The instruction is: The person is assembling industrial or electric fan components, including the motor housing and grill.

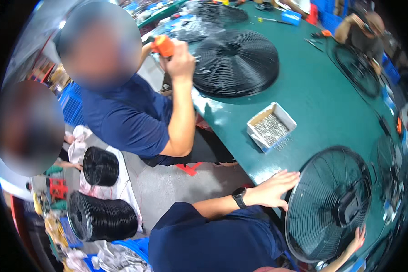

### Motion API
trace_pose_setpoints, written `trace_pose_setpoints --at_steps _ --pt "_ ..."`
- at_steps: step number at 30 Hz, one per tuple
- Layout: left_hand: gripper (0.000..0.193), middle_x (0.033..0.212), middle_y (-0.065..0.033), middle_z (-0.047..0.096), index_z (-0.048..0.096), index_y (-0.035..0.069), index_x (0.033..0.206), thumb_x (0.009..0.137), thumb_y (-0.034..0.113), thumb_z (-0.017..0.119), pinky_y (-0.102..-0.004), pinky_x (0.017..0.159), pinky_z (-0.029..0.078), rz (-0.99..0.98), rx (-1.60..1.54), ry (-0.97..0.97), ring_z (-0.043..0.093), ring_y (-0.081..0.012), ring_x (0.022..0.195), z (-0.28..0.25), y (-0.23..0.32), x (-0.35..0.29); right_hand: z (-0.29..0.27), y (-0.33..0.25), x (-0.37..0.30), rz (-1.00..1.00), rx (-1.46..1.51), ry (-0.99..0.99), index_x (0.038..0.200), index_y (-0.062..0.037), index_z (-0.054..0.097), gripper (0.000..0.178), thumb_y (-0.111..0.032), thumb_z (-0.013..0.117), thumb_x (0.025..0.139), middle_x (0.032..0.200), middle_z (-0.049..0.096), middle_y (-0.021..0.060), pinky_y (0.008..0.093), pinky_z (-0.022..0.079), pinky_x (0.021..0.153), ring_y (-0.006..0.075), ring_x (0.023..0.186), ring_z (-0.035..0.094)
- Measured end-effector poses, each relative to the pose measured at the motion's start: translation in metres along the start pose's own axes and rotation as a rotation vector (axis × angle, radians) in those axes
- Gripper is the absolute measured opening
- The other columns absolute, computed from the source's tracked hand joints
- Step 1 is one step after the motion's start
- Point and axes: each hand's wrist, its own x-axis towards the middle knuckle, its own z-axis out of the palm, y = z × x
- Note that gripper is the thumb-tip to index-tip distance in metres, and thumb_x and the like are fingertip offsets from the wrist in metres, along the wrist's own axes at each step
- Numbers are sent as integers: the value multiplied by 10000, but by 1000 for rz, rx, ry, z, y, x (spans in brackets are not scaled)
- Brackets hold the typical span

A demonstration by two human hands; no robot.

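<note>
A round black fan with a wire guard (322, 199) stands tilted at the near edge of the green table, a dark motor housing (350, 207) at its centre. My left hand (274, 188), a black watch on its wrist, rests against the guard's left rim with fingers stretched out and thumb apart. At the lower right rim is my right hand (356, 242), its fingers extended along the wire edge. Neither hand wraps round the guard. Beyond the fan sits a small open carton (276, 109) of metal screws, a few of them spilled beside it.
To the left, a person in a dark blue shirt (127, 113) holds an orange power tool (164, 46) near stacked black fan guards (235, 63). Another person (365, 36) works across the green table (303, 86). Black rolls of rings (106, 217) lie on the floor.
</note>
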Motion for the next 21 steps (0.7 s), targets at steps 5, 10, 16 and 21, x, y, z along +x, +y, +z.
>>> trace_pose_setpoints --at_steps 5,10,16,21 --pt "1047 1480 -229 242 275 -52 1401 593 353 804 -465 1144 157 -64 4 -6 225 -332 1385 0 12 -6 -1 -12 10 98 -130 -43 1356 -2 437 542 -198 577 871 1368 442 203 347 328 1037 278 1218 455" --pt "1050 1472 -230 261 271 -51 1403 593 323 824 -424 1129 214 -140 -37 32 259 -339 1370 -5 24 -19 15 -26 35 26 37 -127 1352 28 429 562 -196 588 861 1339 472 192 327 335 1027 257 1195 475" --pt "963 1392 -237 400 441 -52 1311 537 333 866 -415 1082 309 -22 59 182 404 -348 1293 -6 8 -8 48 -50 34 2 233 -133 1362 18 422 606 -219 633 846 1319 503 100 249 356 962 149 1116 503" --pt "1004 1350 -270 437 428 -71 1311 488 261 897 -410 1047 361 -92 114 142 444 -346 1265 -15 7 2 56 -62 34 -7 109 -172 1382 14 388 611 -247 600 872 1398 428 150 293 283 1052 181 1266 404"
